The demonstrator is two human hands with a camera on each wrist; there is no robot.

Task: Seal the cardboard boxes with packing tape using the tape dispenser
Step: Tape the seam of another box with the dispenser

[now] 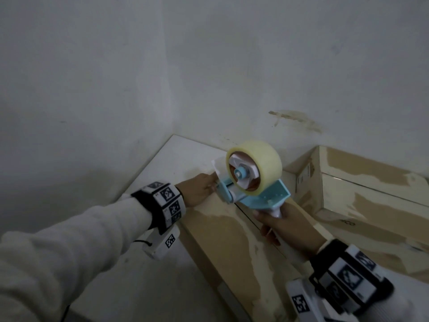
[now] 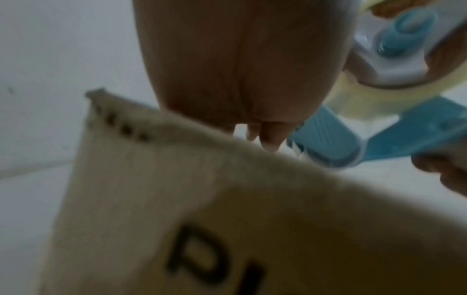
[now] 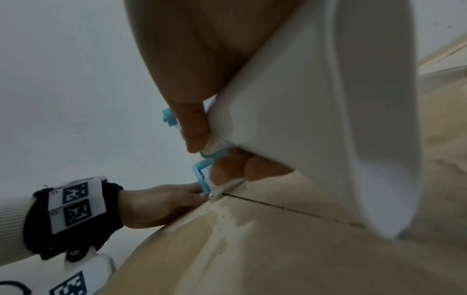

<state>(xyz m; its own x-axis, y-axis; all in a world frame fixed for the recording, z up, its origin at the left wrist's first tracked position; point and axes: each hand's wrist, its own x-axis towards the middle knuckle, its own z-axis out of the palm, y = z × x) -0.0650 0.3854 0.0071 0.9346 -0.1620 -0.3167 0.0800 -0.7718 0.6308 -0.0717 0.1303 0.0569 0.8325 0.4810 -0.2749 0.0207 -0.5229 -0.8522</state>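
Fingers [image 3: 225, 173] of the right hand [image 1: 290, 226] are wrapped round the smooth white plastic handle [image 3: 303, 99] of the tape dispenser [image 1: 255, 184], with the thumb lying along the handle's side, so this hand grips it firmly. Its frame is pale blue plastic, flat and angular, with a ribbed blue guard at the nose, and it carries a fat roll of clear, faintly yellow packing tape [image 1: 262, 163] on a white hub with a blue spindle. Its nose sits at the far end of the near cardboard box [image 1: 222, 231], right at the dark seam [image 3: 272, 205] where the two top flaps meet. This box is matt brown, its surface patchy where the top paper layer has peeled to paler fibre. At that far edge lies the left hand [image 1: 199, 189], its fingertips [image 2: 270, 139] close against the dispenser's nose; whether they pinch the tape end or only press there cannot be told, since the wrist view is blurred and partly blocked by the box corner. A second cardboard box [image 1: 362, 196], equally scuffed, stands just beside on the right against the rough white wall [image 1: 209, 66]. Both boxes rest on a smooth white table [image 1: 176, 154]. Cream ribbed sleeves and black wristbands with square-patterned markers cover both forearms.
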